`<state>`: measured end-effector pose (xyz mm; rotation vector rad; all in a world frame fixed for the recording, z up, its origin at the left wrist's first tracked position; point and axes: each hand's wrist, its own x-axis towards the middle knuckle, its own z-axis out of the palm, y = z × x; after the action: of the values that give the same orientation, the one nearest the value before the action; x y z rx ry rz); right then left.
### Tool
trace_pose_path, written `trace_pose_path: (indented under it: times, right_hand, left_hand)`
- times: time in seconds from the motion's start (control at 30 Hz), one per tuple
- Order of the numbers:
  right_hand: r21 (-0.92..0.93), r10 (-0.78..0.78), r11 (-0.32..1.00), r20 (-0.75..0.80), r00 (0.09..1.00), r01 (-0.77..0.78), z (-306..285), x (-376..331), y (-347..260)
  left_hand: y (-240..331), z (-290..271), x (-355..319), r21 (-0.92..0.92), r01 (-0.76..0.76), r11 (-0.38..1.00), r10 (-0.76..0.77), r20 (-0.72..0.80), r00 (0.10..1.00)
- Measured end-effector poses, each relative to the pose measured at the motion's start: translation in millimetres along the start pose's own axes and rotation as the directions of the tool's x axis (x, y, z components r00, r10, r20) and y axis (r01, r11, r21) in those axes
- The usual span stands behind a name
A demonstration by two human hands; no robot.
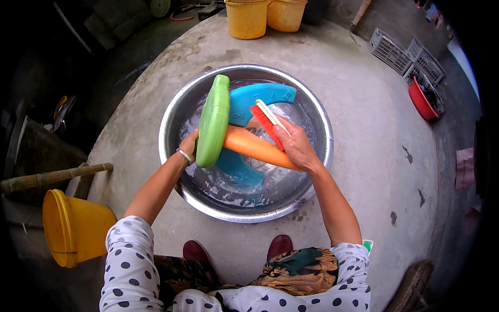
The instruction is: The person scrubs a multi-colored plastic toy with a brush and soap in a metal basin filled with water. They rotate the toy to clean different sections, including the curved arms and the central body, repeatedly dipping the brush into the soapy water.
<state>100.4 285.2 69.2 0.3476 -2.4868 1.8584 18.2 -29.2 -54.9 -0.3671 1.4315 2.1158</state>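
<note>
My left hand (189, 145) is closed on the edge of a thick green plastic disc (213, 122), held tilted on its side above the basin. From the disc's face an orange tapered plastic post (257, 148) sticks out to the right; its far end lies by my right wrist. My right hand (297, 142) grips a scrubbing brush (267, 120) with a white back and red bristles, held over the post. Beneath, a round metal basin (241, 216) holds water and a curved blue plastic piece (265, 99) with raised shapes. More blue plastic (240, 169) shows under the post.
The basin stands on a concrete floor (374, 171). A yellow bucket (78, 227) lies tipped at the left, near a bamboo pole (57, 178). Yellow buckets (247, 20) stand at the back. Grey crates (391, 50) and a red tub (422, 99) are at the right.
</note>
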Motion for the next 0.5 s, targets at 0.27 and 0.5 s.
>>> trace_pose_path:
  times: [0.27,0.5]
  right_hand:
    - [0.005,-0.062,0.998,0.131,0.989,0.062,44,-8,-16]
    - [0.378,0.306,0.873,0.073,0.949,-0.31,90,-6,-11]
  left_hand:
    - [8,48,-74,-0.162,-0.043,0.986,0.03,-0.084,0.996]
    - [12,23,-20,0.126,-0.537,0.834,0.544,-0.34,0.767]
